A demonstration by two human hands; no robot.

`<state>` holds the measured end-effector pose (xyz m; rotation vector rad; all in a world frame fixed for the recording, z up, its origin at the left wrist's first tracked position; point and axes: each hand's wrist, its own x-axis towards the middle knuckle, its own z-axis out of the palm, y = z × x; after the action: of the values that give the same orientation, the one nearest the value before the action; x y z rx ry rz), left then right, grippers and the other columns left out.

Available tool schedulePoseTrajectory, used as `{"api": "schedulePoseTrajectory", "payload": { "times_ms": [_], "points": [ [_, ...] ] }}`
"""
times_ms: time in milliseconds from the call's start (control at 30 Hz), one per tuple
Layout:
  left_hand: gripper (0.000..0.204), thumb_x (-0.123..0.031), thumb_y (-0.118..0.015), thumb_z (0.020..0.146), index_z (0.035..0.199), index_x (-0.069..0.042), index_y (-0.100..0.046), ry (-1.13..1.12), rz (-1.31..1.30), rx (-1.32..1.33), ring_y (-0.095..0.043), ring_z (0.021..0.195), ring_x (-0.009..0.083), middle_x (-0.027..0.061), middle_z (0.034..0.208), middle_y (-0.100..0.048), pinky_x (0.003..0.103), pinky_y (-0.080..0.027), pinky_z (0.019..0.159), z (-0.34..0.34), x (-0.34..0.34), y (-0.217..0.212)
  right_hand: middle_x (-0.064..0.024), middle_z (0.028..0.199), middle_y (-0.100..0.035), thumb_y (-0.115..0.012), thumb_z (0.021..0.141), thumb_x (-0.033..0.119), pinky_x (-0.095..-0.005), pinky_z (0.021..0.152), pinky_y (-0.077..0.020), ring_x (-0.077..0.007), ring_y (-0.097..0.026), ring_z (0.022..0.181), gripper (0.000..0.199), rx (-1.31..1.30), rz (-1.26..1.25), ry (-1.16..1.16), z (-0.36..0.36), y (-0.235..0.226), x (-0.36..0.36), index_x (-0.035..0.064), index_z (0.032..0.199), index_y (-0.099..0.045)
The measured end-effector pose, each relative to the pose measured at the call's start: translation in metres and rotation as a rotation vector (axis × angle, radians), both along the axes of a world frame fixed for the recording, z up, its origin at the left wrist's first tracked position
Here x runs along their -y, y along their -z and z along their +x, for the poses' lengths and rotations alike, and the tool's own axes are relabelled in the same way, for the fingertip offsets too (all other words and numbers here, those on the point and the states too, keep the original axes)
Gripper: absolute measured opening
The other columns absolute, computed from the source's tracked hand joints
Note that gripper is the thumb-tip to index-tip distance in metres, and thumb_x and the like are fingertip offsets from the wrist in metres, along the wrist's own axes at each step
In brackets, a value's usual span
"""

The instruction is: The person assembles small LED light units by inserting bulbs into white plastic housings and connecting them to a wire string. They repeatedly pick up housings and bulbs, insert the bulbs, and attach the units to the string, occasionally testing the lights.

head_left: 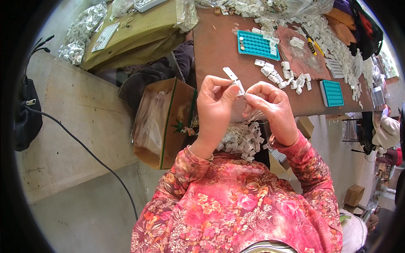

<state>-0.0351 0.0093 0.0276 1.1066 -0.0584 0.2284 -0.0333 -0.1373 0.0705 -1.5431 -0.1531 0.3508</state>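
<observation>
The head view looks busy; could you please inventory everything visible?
Rectangular table: 1, brown, upper centre
Small flat plastic piece: 1, white, centre
Rectangular plastic trays: 2, teal, on table
Small plastic pieces: uncountable, white, on and below table
Flat cloth: 1, reddish, on table
Handled tool: at least 1, black and yellow, on table
Open cardboard box: 1, brown, left of centre
Draped surface: 1, khaki, upper left
Crumpled foil: uncountable, silver, upper left
Zippered bag: 1, black, far left
Thin cord: 1, black, left
Other clutter: indistinct, far right
Left hand: 1, bare, holding flat piece
Right hand: 1, bare, centre
Floral sleeves: 2, pink, below
</observation>
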Motion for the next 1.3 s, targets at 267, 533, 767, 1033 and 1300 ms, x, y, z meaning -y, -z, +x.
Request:
{"api": "schedulePoseTrajectory", "payload": {
  "times_ms": [267, 533, 767, 1033, 1300],
  "points": [
    [0.02, -0.024, -0.059, 0.095, 0.1, -0.007, -0.051, 0.292, -0.632, -0.336, -0.059, 0.075, 0.0118, 0.0052, 0.091, -0.062, 0.025, -0.047, 0.064, -0.006, 0.005, -0.01, 0.0017, 0.075, -0.06, -0.062, 0.092, 0.011, -0.0186, 0.061, -0.0457, -0.0035, -0.056, 0.065, 0.013, -0.006, 0.176, 0.063, -0.006, 0.005, -0.01, -0.0021, 0.093, -0.061],
    [0.02, -0.025, -0.057, 0.096, 0.102, -0.006, -0.053, 0.207, -0.635, -0.351, -0.06, 0.086, 0.0151, 0.0069, 0.096, -0.064, 0.029, -0.048, 0.078, -0.003, 0.011, -0.009, -0.001, 0.07, -0.065, -0.07, 0.082, 0.006, -0.0223, 0.059, -0.0471, -0.0012, -0.054, 0.065, 0.009, 0.355, -0.219, 0.156, -0.002, 0.014, -0.019, -0.0001, 0.083, -0.063],
    [0.012, -0.022, -0.056, 0.096, 0.098, -0.01, -0.056, 0.006, -0.143, -0.218, -0.062, 0.087, 0.0094, 0.0066, 0.093, -0.067, 0.02, -0.04, 0.066, 0.023, -0.018, 0.004, -0.0077, 0.081, -0.071, -0.07, 0.083, 0.016, -0.0278, 0.064, -0.0533, -0.0145, -0.068, 0.072, 0.019, 0.569, -0.563, 0.084, 0.07, -0.003, 0.027, 0.0034, 0.096, -0.069],
    [0.014, -0.011, -0.052, 0.096, 0.106, -0.001, -0.053, 0.611, -1.433, -0.649, -0.062, 0.084, 0.0199, 0.0166, 0.097, -0.061, 0.019, -0.058, 0.06, 0.037, -0.039, 0.01, -0.0132, 0.09, -0.068, -0.065, 0.084, 0.018, -0.0372, 0.073, -0.0512, -0.0291, -0.066, 0.08, 0.017, 0.807, -1.012, 0.097, 0.183, 0.048, 0.033, 0.0081, 0.098, -0.069],
    [0.011, -0.013, -0.054, 0.097, 0.103, -0.005, -0.048, 0.192, -0.727, -0.28, -0.06, 0.078, 0.0159, 0.0144, 0.096, -0.062, 0.026, -0.052, 0.071, 0.052, 0.022, 0.036, -0.0119, 0.085, -0.063, -0.067, 0.079, 0.018, -0.0408, 0.075, -0.0497, -0.0314, -0.063, 0.082, 0.011, 0.848, -0.93, 0.079, 0.218, 0.066, 0.018, 0.0086, 0.084, -0.07]
  ]
}}
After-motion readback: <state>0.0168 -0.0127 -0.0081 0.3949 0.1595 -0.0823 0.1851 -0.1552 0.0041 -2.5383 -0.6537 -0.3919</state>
